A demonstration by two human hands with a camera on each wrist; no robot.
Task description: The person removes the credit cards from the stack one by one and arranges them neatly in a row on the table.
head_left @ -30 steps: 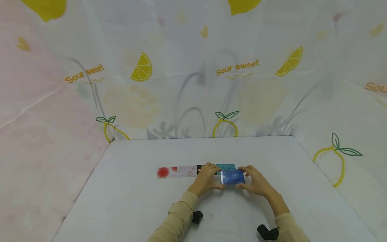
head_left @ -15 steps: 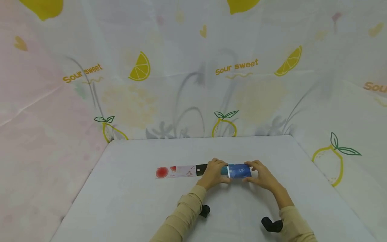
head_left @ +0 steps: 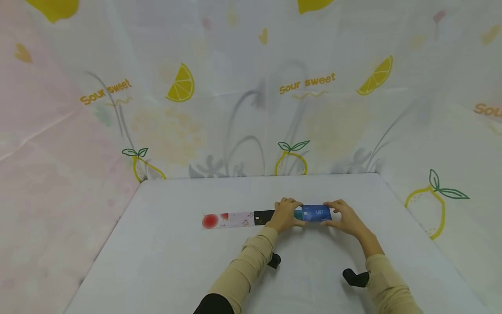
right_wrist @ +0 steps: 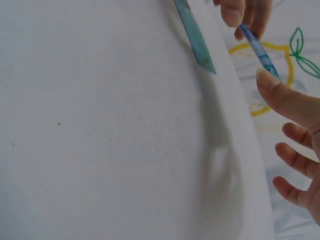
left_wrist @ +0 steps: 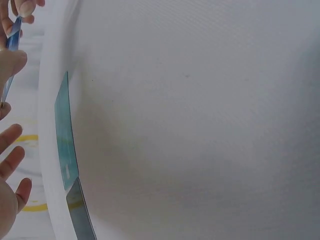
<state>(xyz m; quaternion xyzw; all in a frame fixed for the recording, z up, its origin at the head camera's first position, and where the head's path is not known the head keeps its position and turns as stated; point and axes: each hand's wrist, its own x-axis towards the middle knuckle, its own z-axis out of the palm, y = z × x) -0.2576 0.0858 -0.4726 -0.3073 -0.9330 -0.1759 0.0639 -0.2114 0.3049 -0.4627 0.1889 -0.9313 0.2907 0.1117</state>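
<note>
A blue card marked VIP (head_left: 317,213) is held above the table between both hands. My left hand (head_left: 286,215) pinches its left end, and my right hand (head_left: 345,218) pinches the right end. In the right wrist view the blue card (right_wrist: 260,52) appears edge-on, gripped between thumb and fingers. Below it a teal card (left_wrist: 65,132) lies flat on the table, partly hidden by the left hand in the head view. Left of that lies a black card (head_left: 262,216), its end meeting the teal one.
Further left in the same row lie a pale pink-patterned card (head_left: 240,219) and a card with a red round print (head_left: 210,221). They lie on a white table (head_left: 168,261). A lemon-printed cloth (head_left: 235,109) hangs behind and at the sides.
Both hands have carried the blue card to the right and away from the body, from in front of the teal card to its right end. More of the black card shows now.
</note>
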